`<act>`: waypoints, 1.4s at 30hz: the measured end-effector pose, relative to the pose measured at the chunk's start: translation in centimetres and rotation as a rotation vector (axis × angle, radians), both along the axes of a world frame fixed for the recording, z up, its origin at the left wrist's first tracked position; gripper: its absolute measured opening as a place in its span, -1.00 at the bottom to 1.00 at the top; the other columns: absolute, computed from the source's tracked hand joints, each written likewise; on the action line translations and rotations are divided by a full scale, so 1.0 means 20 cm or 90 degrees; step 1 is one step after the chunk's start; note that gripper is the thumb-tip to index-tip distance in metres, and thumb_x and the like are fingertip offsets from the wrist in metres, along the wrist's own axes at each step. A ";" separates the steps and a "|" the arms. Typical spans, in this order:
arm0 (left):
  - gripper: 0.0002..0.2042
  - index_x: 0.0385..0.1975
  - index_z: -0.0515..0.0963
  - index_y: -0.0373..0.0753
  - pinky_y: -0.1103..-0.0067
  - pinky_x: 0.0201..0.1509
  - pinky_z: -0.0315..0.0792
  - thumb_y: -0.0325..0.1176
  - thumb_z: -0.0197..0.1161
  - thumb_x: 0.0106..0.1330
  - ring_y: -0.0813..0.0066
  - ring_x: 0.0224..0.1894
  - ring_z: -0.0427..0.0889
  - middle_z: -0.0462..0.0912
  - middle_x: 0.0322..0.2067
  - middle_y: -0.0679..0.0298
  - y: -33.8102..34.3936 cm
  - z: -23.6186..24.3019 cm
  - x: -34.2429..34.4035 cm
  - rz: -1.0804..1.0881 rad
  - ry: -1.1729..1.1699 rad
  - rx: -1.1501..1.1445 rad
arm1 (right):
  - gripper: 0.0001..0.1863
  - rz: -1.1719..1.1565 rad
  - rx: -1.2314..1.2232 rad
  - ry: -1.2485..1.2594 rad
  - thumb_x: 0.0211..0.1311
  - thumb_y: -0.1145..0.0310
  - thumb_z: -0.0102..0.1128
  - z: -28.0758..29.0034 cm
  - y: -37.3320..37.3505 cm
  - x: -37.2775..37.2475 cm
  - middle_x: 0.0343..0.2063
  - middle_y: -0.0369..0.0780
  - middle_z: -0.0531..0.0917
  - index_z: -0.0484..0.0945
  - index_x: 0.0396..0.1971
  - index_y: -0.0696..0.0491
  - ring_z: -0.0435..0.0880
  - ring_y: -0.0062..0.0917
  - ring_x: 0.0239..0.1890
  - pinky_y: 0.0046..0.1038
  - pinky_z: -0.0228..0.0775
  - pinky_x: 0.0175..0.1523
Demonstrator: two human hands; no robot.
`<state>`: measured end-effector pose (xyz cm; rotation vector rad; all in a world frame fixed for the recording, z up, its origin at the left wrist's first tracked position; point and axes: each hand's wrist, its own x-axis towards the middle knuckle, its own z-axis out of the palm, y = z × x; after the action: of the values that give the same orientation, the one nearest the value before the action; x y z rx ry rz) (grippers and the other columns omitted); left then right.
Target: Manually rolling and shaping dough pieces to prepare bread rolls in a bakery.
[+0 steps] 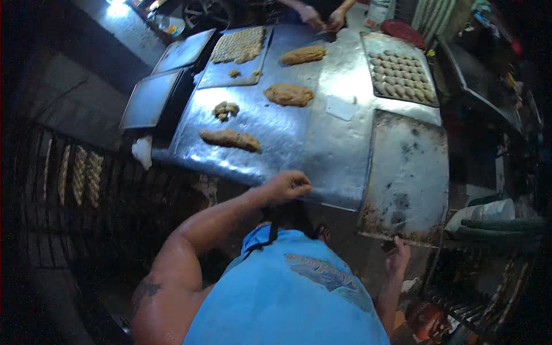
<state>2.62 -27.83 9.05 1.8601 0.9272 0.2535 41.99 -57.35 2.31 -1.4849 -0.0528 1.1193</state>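
My right hand (397,257) grips the near edge of a worn, stained baking tray (411,167), its fingertips at the rim. The tray lies along the right side of the metal table (336,167), with its near end jutting past the table's front edge. Over that front edge hovers my left hand (289,187), loosely curled, with a gap between thumb and fingers and nothing visible inside. Beyond it rest a long dough piece (230,140), a small heap of dough bits (225,110) and two more dough logs, one midway (289,95) and one farther back (303,55).
A tray of shaped dough pieces (402,75) sits at the far right. Another tray (230,80) at the far left bears many small pieces. Dark-sided trays (150,99) stand left of the table. Across it, a co-worker's hands (323,19) meet. A white scraper-like sheet (341,108) lies mid-table.
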 end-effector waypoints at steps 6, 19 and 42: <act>-0.84 -0.17 0.77 -0.19 0.30 -0.01 0.63 -0.29 0.44 0.38 0.09 -0.12 0.77 0.78 -0.21 0.09 0.48 -0.21 -0.92 0.335 -0.024 0.361 | -0.68 0.247 -0.273 -0.255 0.55 0.08 0.30 0.18 0.15 -0.12 -0.51 -0.35 0.62 0.68 -0.19 0.07 0.55 -0.72 -0.55 -0.55 0.37 -0.55; -0.66 -0.15 0.75 -0.20 0.12 0.04 0.56 -0.03 0.42 0.37 0.03 -0.10 0.74 0.78 -0.18 0.13 1.22 -0.38 -1.25 0.514 0.253 0.250 | -0.70 0.440 -0.055 -0.520 0.47 0.38 0.35 0.40 1.40 -1.17 -0.20 -0.26 0.79 0.70 0.12 0.10 0.73 -0.64 -0.14 -0.50 0.60 -0.05; -0.57 0.14 0.71 0.03 0.22 0.22 0.38 -0.33 0.48 0.23 0.21 0.20 0.55 0.70 0.07 0.36 0.25 -0.36 0.37 0.103 0.029 0.445 | -0.67 0.472 0.074 -0.863 0.25 0.32 0.42 0.00 1.39 -0.68 -0.11 -0.25 0.72 0.78 0.03 -0.23 0.64 -0.25 0.04 -0.17 0.45 0.18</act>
<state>10.10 -22.82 1.77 2.4275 1.1116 0.7080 28.35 -29.46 2.25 -1.9072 -1.6619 0.4066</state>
